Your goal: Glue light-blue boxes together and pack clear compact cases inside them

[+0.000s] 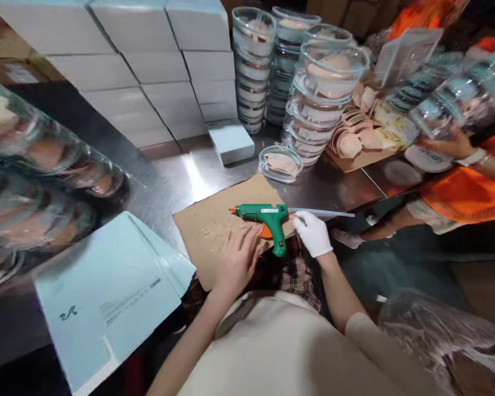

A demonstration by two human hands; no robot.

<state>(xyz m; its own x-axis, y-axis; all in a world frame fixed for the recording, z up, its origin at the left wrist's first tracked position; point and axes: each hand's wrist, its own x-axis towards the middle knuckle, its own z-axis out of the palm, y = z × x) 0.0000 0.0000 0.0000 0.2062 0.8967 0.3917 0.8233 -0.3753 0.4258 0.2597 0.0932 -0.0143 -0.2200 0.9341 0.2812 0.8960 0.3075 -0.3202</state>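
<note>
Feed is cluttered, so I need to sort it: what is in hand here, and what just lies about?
In hand:
- green plastic glue gun with pale glue stick
- brown cardboard sheet
- bare left hand, white-gloved right hand

Lying about:
- stacked white boxes
- clear round lidded tubs
- pale blue flat cartons

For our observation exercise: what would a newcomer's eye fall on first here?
The green glue gun on the cardboard sheet at the table's middle, the bare left hand beside it and the white-gloved right hand at its glue stick. Behind it rise stacked clear containers and white boxes.
</note>
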